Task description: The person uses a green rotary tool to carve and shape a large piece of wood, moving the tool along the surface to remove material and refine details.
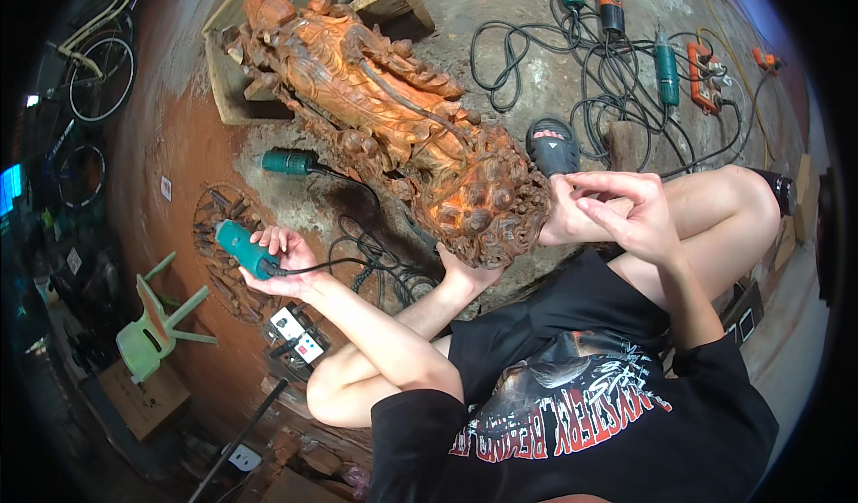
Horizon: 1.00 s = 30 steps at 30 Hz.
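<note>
A large carved wooden sculpture, orange-brown with deep relief, lies slantwise in front of me, its knobbly end nearest my legs. Out to the left, my left hand is wrapped around the rear of a green handheld power tool, whose black cord trails off to the right. That tool is held apart from the carving. My right hand is raised just right of the carving's near end, over my leg. Its fingers are half bent, with the thumb apart from them, and nothing shows between them.
Another green power tool lies left of the carving. Farther right are tangled black cords, an orange tool and an orange power strip. Loose tool bits sit at left, near a green plastic chair. A wooden frame stands at the far end.
</note>
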Motion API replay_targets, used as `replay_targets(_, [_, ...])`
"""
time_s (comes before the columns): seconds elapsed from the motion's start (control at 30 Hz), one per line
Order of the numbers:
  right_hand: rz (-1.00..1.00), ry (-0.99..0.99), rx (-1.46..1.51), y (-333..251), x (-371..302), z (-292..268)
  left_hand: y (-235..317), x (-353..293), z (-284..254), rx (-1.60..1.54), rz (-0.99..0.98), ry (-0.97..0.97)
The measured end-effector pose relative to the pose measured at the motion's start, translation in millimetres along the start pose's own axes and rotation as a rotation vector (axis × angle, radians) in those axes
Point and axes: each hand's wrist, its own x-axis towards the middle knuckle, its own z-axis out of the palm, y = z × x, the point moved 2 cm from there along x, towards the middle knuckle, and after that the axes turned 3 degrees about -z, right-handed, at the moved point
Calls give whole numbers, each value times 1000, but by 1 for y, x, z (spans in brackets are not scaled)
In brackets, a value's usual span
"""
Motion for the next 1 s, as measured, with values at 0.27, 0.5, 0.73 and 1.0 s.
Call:
replay_targets(0.27, [-134, -214, 362, -58, 24, 51, -181, -158, 113, 521, -518, -296])
replay_targets(0.5, [105, 80, 546, -42, -29, -44, -268, -189, 166, 1314, 70, -1035])
replay_targets(0.73, [354, 58, 734, -58, -38, -86, -264, -165, 178, 1286, 797, -1161])
replay_targets(1.0, [342, -298, 227, -83, 2, -81, -262, -136, 157, 1353, 923, -975])
